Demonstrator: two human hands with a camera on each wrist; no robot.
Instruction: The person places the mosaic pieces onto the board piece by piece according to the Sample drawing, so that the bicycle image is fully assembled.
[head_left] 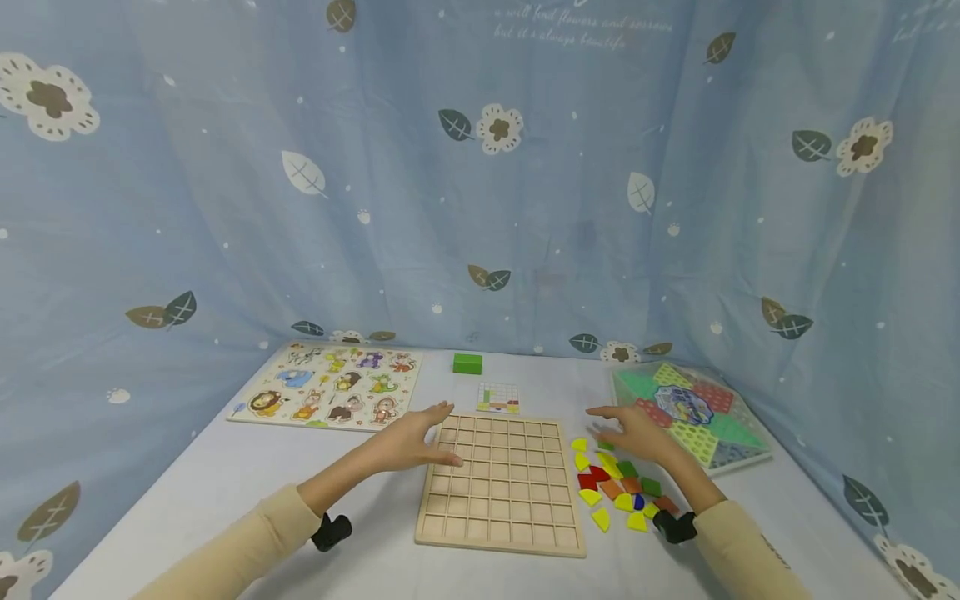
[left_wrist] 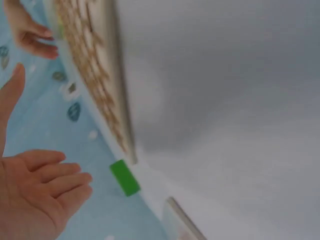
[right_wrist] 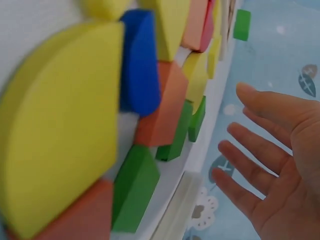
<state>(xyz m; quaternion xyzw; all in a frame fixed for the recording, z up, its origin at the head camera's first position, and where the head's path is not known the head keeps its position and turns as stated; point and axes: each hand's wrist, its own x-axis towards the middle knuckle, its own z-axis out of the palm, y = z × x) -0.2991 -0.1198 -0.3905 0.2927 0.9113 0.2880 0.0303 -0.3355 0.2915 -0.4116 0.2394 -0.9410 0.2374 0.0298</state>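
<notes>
A square wooden grid board [head_left: 498, 479] lies on the table in front of the person. Over its upper left edge hovers the left hand [head_left: 411, 440], thumb apart from the fingers and nothing held. To the right of the board is a loose pile of coloured blocks: yellow quarter-round pieces [head_left: 590, 497], orange squares [head_left: 612, 489], green squares [head_left: 650, 486], red pieces [head_left: 588, 482] and a blue piece [head_left: 638, 502]. The right hand [head_left: 637, 432] is above the far end of this pile, its fingers spread and holding nothing, as the right wrist view also shows.
Behind the board lies a small pattern card [head_left: 498, 397], with a green block [head_left: 467, 363] farther back. An animal puzzle board [head_left: 330, 387] is at the back left. At the back right lies a flat patterned box [head_left: 693, 412]. A blue curtain [head_left: 480, 208] hangs behind the table.
</notes>
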